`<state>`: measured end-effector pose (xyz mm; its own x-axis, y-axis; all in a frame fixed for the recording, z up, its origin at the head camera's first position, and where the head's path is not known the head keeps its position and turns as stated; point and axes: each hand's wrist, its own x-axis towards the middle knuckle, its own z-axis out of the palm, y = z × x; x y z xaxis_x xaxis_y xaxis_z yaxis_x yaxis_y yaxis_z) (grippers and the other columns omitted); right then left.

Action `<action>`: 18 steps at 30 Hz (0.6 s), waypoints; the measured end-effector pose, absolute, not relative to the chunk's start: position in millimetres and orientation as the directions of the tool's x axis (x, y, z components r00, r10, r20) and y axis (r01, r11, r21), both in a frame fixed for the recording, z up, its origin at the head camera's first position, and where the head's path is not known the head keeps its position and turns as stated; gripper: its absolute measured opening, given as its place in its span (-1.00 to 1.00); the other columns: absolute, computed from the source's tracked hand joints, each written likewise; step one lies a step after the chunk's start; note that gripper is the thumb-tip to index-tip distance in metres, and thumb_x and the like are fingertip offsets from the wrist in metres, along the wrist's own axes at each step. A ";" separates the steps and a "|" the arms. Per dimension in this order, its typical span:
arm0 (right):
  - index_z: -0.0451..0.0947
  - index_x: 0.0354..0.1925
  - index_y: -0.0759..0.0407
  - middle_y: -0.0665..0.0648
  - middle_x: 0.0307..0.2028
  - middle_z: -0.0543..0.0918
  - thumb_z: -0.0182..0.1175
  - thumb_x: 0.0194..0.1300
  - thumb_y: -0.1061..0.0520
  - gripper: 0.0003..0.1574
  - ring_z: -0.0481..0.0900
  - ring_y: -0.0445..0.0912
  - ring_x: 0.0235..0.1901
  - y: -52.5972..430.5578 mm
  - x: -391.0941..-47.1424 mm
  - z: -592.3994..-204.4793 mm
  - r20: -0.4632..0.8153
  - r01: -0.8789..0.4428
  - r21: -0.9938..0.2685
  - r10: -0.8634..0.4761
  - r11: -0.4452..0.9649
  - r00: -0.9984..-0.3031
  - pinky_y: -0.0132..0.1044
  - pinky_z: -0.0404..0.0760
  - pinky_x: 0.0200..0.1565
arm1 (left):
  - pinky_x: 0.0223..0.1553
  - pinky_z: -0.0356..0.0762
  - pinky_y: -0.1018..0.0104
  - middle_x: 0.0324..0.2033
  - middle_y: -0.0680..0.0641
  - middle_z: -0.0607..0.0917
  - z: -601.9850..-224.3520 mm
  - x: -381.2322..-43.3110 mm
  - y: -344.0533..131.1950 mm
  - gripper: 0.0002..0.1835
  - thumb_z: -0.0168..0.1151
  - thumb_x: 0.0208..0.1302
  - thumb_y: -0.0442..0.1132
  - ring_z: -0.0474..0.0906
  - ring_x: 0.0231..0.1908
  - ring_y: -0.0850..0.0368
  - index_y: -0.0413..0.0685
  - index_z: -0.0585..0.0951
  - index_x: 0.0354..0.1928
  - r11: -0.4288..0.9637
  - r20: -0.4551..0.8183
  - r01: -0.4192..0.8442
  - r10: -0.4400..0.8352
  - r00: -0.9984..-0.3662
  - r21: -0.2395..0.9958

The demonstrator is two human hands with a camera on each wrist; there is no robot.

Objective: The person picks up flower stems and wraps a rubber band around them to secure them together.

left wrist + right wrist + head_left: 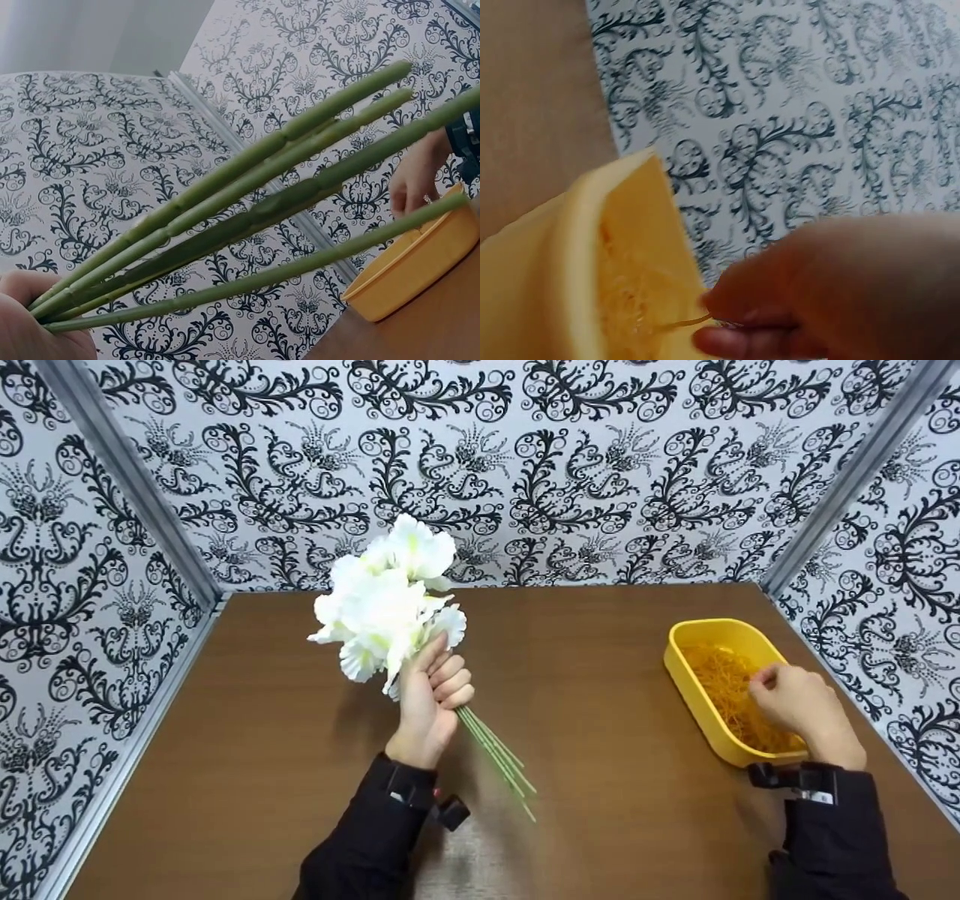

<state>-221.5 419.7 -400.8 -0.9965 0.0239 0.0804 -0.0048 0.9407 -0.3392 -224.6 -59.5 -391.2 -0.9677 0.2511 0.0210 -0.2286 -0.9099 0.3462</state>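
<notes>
Near centre, the left hand [433, 694] is gripping flowers [386, 600] by their stems [292, 196], sparing seemingly light, fragile petals [360, 660]; just past three o'clock, the right hand [806, 705] is pinching a probably stretchy band [686, 324] over a box [694, 711].

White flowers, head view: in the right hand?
No, the left hand grips the white flowers, while the right hand is at the yellow box.

Tub [700, 711] w/ strands [716, 682] on R of tbl [570, 697], flowers [382, 607] in L hand [431, 701] to its left.
</notes>
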 end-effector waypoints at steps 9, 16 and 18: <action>0.43 -0.17 0.28 0.19 -0.50 0.56 -0.31 0.61 -0.11 -0.44 0.53 -0.03 -0.53 400.1 -212.0 -373.6 0.196 0.012 -0.584 0.155 0.812 -0.968 -0.21 0.47 -0.44 | -0.74 -0.18 0.53 -0.76 0.19 0.02 -389.8 -225.2 -60.5 -0.45 -0.13 0.63 -0.20 -0.13 -0.76 0.35 0.09 0.18 -0.69 -0.911 0.025 -0.216 0.240 -0.970 0.350; 0.55 -0.19 0.24 0.08 -0.39 0.62 0.04 0.57 -0.14 -0.54 0.58 -0.19 -0.44 381.5 -200.0 -361.4 0.326 -0.170 -0.657 0.073 0.735 -0.943 -0.46 0.57 -0.42 | -0.73 -0.19 0.54 -0.76 0.19 0.03 -390.6 -223.8 -60.7 -0.41 -0.15 0.64 -0.19 -0.13 -0.76 0.36 0.11 0.14 -0.73 -0.909 0.009 -0.236 0.255 -0.967 0.344; 0.57 -0.13 0.26 0.06 -0.33 0.64 0.10 0.56 -0.06 -0.62 0.60 -0.21 -0.37 376.1 -195.9 -357.5 0.344 -0.226 -0.666 0.024 0.711 -0.939 -0.51 0.60 -0.35 | -0.73 -0.18 0.53 -0.76 0.19 0.03 -391.0 -224.1 -60.4 -0.41 -0.15 0.64 -0.19 -0.13 -0.76 0.36 0.11 0.15 -0.73 -0.909 0.009 -0.238 0.256 -0.967 0.342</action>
